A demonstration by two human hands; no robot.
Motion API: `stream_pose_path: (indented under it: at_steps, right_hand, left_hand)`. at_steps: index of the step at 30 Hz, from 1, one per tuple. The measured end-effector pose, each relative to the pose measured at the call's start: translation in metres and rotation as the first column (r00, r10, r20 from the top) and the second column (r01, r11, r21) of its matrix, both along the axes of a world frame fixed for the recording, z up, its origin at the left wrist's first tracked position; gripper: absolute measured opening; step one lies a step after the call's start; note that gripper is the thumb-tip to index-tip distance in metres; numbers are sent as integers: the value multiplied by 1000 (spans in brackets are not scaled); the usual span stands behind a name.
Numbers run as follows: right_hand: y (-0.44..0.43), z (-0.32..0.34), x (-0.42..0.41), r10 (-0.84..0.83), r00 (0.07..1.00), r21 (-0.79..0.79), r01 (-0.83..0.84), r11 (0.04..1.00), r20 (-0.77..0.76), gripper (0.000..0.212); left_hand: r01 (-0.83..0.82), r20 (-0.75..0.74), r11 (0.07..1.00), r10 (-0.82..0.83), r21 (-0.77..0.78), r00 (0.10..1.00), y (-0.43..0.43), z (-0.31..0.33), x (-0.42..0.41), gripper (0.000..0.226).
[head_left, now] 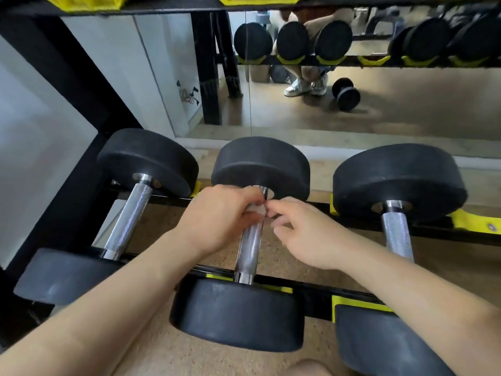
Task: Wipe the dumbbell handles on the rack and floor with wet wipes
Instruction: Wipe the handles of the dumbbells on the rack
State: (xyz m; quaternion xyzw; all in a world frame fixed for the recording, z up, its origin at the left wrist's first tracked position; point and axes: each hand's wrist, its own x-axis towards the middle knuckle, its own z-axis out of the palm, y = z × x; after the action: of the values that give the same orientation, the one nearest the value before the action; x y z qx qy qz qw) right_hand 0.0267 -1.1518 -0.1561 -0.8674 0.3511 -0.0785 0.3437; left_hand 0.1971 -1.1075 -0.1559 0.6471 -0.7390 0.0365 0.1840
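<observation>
Three black dumbbells lie across the bottom tier of the rack [423,231]. The middle dumbbell [260,164] has a knurled chrome handle [249,248]. My left hand [217,215] is curled round the far end of that handle and holds a small white wet wipe [256,210] against it. My right hand [303,234] is just right of the handle, its fingertips pinching the edge of the same wipe. Most of the wipe is hidden under my fingers. The left dumbbell [147,156] and the right dumbbell [398,180] lie untouched.
A mirror [379,104] behind the rack reflects the dumbbell row, a person's shoes and one dumbbell on the floor. A black rack upright [67,77] runs diagonally at left. Yellow cradles [360,303] line the rails. Cork-coloured floor shows beneath.
</observation>
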Motion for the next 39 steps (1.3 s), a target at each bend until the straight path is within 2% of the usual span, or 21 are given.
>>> stream_pose_path:
  at_steps: [2, 6, 8, 10, 12, 14, 17, 21, 23, 26, 28, 29, 31, 33, 34, 35, 36, 37, 39]
  right_hand:
    - [-3, -1, -2, -16, 999, 4, 16, 1000, -44, 48]
    - [-7, -1, -2, -29, 998, -8, 29, 1000, -48, 58]
    - [-8, -2, -2, -28, 999, 0, 28, 1000, -46, 56]
    - [-6, -3, -1, -6, 999, 0, 6, 1000, -54, 51]
    - [-5, -3, 1, -3, 999, -21, 2, 1000, -53, 45]
    - [-6, -1, 1, -32, 998, -21, 31, 999, -46, 40]
    - [-13, 1, -5, -84, 993, 28, 86, 996, -87, 52]
    - [-24, 0, -11, -115, 985, 75, 125, 989, -126, 49]
    - [-25, -1, -10, -101, 989, 87, 111, 990, -108, 41]
    - [-21, -2, -7, -68, 994, 120, 79, 990, -91, 33]
    - [-22, -2, -6, -69, 992, 127, 82, 989, -103, 26]
    - [-23, -3, -6, -63, 990, 133, 80, 988, -127, 23]
    - [-22, -2, -6, -36, 983, 154, 64, 986, -178, 23]
    - [-20, 0, -6, 14, 978, 160, 20, 987, -210, 34]
    - [-18, 1, -7, 44, 973, 156, -8, 988, -229, 43]
    - [-17, 2, -7, 75, 965, 155, -36, 987, -250, 49]
    - [-16, 2, -8, 99, 959, 157, -59, 986, -265, 51]
    - [-17, 1, -8, 118, 955, 158, -76, 984, -274, 48]
    - [-18, -1, -6, 114, 963, 165, -75, 983, -243, 39]
  left_hand:
    - [18, -30, 999, -19, -39, 999, -8, -2, 2, 8]
    - [-10, -108, 995, 0, -97, 994, -16, -8, 5, 9]
    - [39, -121, 998, -44, -43, 992, -7, -9, 7, 8]
    - [124, -106, 991, -120, 39, 987, 5, -7, 10, 19]
    - [164, -38, 985, -162, 59, 986, 6, -4, 10, 26]
    - [134, 27, 991, -134, -1, 991, -10, 0, 9, 22]
    - [74, 62, 996, -71, -44, 996, -21, 1, 7, 20]
    - [289, 267, 936, -337, 203, 903, -2, 2, -9, 22]
    - [265, 303, 926, -343, 270, 889, -13, 13, -10, 22]
    - [222, 452, 968, -251, 117, 856, -25, 17, -10, 9]
    - [182, 548, 980, -197, 82, 813, -22, 13, -14, 9]
    - [221, 562, 972, -229, 83, 795, -19, 9, -17, 10]
    - [338, 526, 919, -393, 203, 754, -18, 11, -19, 11]
    - [350, 341, 811, -532, 469, 775, -15, 16, -20, 4]
    - [321, 231, 731, -545, 602, 806, -11, 16, -22, 9]
    - [305, 163, 678, -533, 669, 830, -6, 15, -23, 10]
    - [309, 157, 685, -527, 660, 835, -3, 12, -24, 13]
    - [314, 206, 739, -519, 596, 830, -3, 9, -22, 18]
    - [315, 304, 880, -428, 355, 851, -17, 9, -11, 30]
